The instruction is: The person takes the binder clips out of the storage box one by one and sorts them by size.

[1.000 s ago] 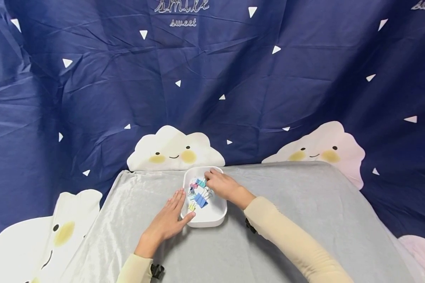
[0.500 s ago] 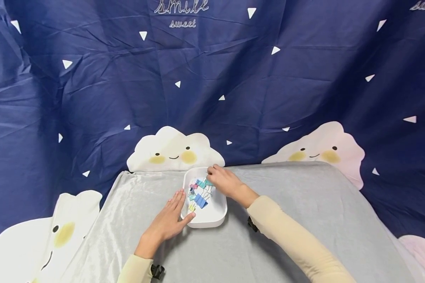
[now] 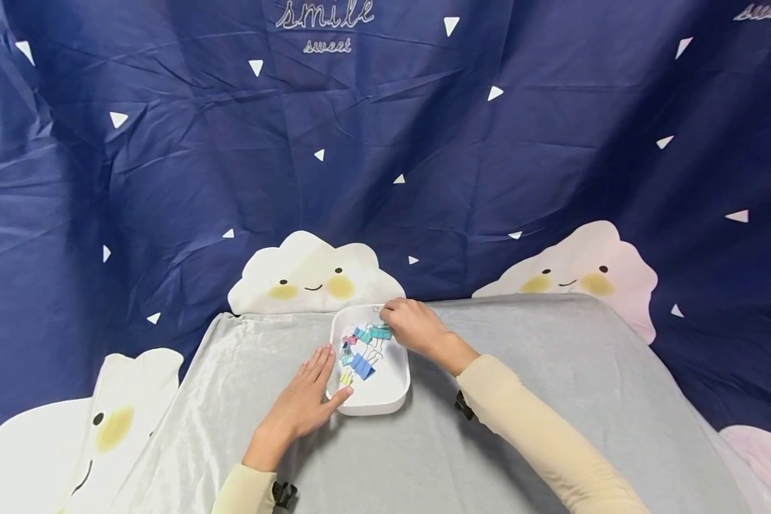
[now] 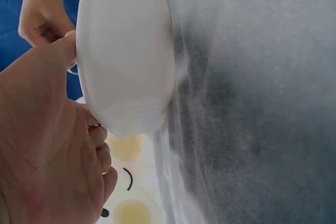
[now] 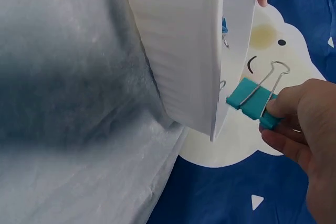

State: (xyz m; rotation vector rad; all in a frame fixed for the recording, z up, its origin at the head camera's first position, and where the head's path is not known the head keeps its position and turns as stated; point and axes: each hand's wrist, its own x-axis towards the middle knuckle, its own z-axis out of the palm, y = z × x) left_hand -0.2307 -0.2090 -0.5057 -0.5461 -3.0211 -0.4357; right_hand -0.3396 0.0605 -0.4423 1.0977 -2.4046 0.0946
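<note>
A teal binder clip (image 5: 251, 99) with wire handles is pinched between thumb and fingers of my right hand (image 5: 310, 124). It is raised over the far right part of the white tray (image 3: 374, 410). My left hand (image 3: 302, 401) rests on the tray's left rim, fingers straight along it and thumb near the front corner. Inside the tray lie several smaller or loose binder clips: a large blue clip (image 3: 363, 366), a yellow clip (image 3: 347, 378), a pink clip (image 3: 350, 340) and another teal clip (image 3: 363, 334). The left wrist view hides the tray's inside behind its wall.
A grey velvety cloth (image 3: 527, 400) covers the table under the tray. Behind it hangs a dark blue curtain (image 3: 424, 143) printed with clouds and white triangles. The table's far edge runs close behind the tray.
My right hand has drawn back slightly to the right, bringing the teal binder clip up into view in its fingers. The left hand has stayed on the tray's rim.
</note>
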